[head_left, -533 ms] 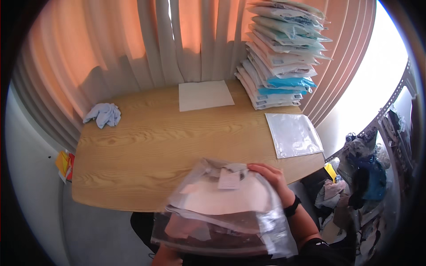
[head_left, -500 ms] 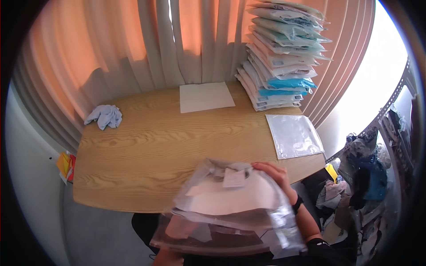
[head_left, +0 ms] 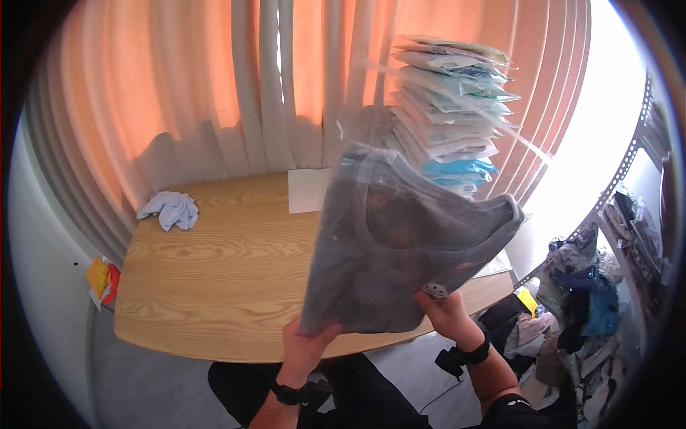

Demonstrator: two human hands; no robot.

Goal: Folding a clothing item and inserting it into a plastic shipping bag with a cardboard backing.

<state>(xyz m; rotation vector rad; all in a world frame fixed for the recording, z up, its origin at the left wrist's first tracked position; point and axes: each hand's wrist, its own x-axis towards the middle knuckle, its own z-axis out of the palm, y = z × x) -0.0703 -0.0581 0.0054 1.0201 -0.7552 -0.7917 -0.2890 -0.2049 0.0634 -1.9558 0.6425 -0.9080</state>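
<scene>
A folded grey shirt [head_left: 371,279] with a round neckline hangs tilted above the near right part of the table, inside a clear plastic bag [head_left: 493,123]. The bag's loose see-through end rises past the neckline, in front of the stack. My left hand [head_left: 306,349] grips the lower left corner, thumb on the front. My right hand [head_left: 450,316] pinches the lower right edge, its thumb beside a small white smiling-face mark. Both hands' remaining fingers are mostly behind the bundle.
On the wooden table [head_left: 214,286] are a crumpled pale cloth [head_left: 171,209] and a white sheet [head_left: 306,191]. A tall stack of bagged garments [head_left: 450,93] stands at the back right. Bagged clothes [head_left: 586,286] are heaped right of the table. Curtains [head_left: 214,86] hang behind.
The bagged shirt has been raised from the table's near edge and turned, showing grey fabric instead of the side with a paper tag. My left hand now shows plainly at its corner.
</scene>
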